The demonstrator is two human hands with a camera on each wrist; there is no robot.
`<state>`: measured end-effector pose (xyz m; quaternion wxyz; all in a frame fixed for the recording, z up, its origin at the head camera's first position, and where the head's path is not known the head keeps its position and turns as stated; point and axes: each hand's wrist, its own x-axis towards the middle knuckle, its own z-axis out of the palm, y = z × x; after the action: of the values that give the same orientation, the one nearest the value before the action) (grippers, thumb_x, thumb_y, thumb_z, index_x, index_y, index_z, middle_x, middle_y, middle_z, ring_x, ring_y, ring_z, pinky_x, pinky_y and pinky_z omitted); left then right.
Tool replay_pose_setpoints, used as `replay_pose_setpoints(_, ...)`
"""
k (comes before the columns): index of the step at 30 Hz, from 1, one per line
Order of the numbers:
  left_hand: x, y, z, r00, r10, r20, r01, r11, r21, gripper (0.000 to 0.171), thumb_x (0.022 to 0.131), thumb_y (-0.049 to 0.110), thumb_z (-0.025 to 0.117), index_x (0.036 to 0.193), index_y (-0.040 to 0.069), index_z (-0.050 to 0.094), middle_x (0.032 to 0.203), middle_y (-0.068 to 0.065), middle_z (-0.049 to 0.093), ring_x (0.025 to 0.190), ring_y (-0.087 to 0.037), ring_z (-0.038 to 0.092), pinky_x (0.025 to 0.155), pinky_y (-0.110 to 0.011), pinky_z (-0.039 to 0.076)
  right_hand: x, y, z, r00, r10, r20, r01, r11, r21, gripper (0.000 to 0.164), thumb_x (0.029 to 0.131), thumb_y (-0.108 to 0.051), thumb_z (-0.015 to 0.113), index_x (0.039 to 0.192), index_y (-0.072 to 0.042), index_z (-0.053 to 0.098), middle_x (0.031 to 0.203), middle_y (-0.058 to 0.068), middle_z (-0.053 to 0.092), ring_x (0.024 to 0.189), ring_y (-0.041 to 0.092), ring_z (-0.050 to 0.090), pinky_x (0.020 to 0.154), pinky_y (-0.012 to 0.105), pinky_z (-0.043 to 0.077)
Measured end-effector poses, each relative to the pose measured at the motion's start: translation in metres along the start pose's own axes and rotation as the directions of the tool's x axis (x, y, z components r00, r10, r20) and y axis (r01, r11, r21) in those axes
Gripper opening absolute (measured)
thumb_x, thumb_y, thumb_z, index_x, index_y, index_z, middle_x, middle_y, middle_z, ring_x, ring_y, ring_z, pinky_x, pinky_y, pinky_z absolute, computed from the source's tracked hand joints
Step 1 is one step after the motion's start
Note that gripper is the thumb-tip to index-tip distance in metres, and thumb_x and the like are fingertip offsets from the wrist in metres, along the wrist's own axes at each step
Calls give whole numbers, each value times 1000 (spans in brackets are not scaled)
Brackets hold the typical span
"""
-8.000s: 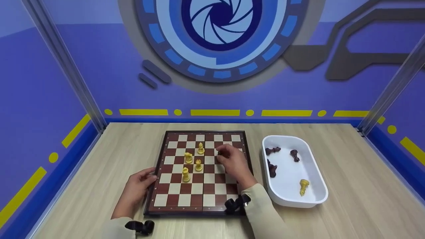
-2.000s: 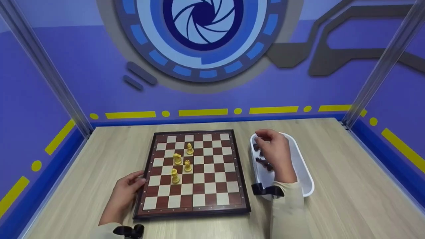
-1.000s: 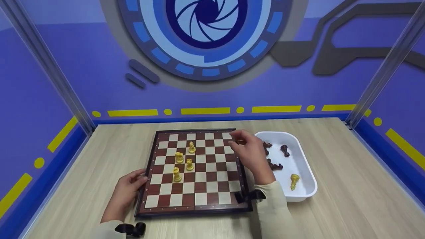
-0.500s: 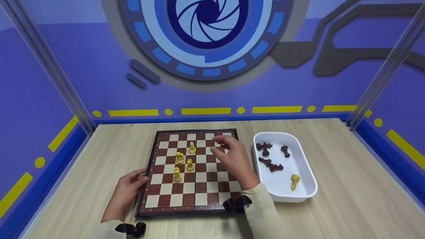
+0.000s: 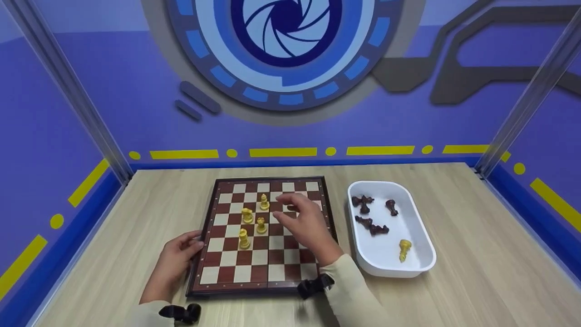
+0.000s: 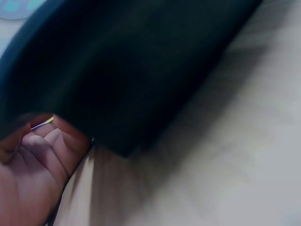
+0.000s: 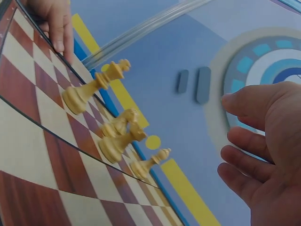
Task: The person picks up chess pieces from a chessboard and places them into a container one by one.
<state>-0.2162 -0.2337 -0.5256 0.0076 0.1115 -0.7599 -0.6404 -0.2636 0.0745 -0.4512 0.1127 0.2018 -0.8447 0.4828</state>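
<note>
My right hand [image 5: 302, 222] hovers over the right half of the chessboard [image 5: 233, 272], its thumb and fingers apart with nothing between them. In the right wrist view the same hand [image 7: 265, 141] shows spread fingertips. Left of its fingertips stand several yellow chess pieces: a bishop [image 5: 264, 202], a knight [image 5: 247, 215], a shorter piece with a notched crown [image 5: 261, 225], and a tall king [image 7: 96, 84] nearest the person. At the board's left edge rests my left hand [image 5: 174, 259], thumb on the rim and fingers loosely extended along the side.
A white tray [image 5: 429, 254] stands right of the board. In it lie several dark chess pieces [image 5: 391, 207] and one yellow piece [image 5: 404, 250]. Blue-purple panels [image 5: 136, 113] wall in the wooden table [image 5: 476, 254] behind and at both sides.
Earlier my right hand moved from the board to the tray; more dark pieces now lie there. Since then it has come back left over the board. My left hand keeps its place.
</note>
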Motion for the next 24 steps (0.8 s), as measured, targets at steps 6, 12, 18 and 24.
replay_pose_setpoints(6,-2,-1,-2,1000,-19,4,19,1000,4,40,95,4,58,134,1,54,94,-3,62,74,-10,61,59,-26,52,-5,-3,13,999,-18,51,16,1000,23,34,86,-27,74,116,-15,66,115,3,67,106,20,64,91,38,53)
replay_pose_setpoints(12,-2,-1,-2,1000,-13,5,13,1000,12,41,95,5,59,135,0,53,96,-4,62,74,-10,60,59,-25,51,-9,-5,25,994,-55,97,54,998,13,34,87,-28,72,119,-19,66,118,-1,66,109,18,63,92,38,53)
replay_pose_setpoints(18,-2,0,-1,1000,-5,8,4,1000,15,41,96,6,58,136,0,52,97,-4,62,77,-10,61,61,-25,51,-9,-6,31,989,-46,140,41,998,43,34,89,-26,71,120,-17,64,119,2,65,111,20,63,92,37,53)
replay_pose_setpoints(24,-1,0,1,1000,3,12,-3,1000,-6,41,96,5,57,137,0,51,98,-7,65,78,-12,64,63,-27,53,-8,-6,35,980,-5,199,-11,997,77,35,90,-24,69,124,-16,62,121,2,63,112,22,62,94,35,53)
